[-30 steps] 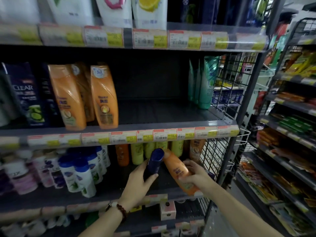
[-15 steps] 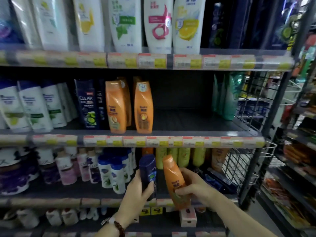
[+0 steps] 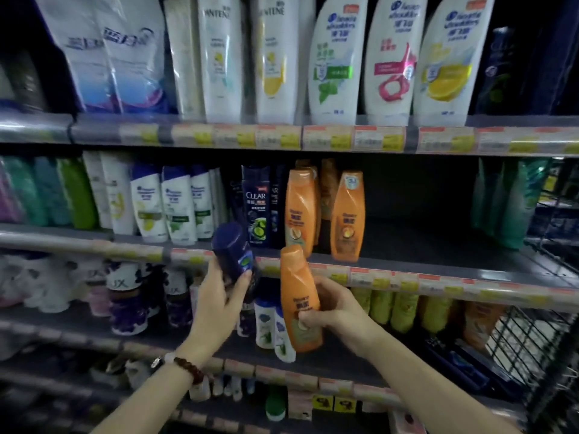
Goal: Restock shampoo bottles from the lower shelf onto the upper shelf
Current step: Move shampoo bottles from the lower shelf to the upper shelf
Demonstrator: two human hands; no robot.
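Orange bottle gripped in the right hand, dark blue bottle (tilted) gripped in the left hand, both mid-frame, 2 orange ones shelved above.

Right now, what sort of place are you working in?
Most likely a shop's hair-care aisle: tiered shelves edged with price tags, rows of shampoo bottles, and more stocked racks to the right.

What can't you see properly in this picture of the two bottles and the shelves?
- Dark blue bottle: head view, its lower part is hidden behind the left hand.
- Orange bottle: its label is partly covered by the right hand.
- Price tags: too blurred to read.
- Bottom shelf items: dark, small and blurred.
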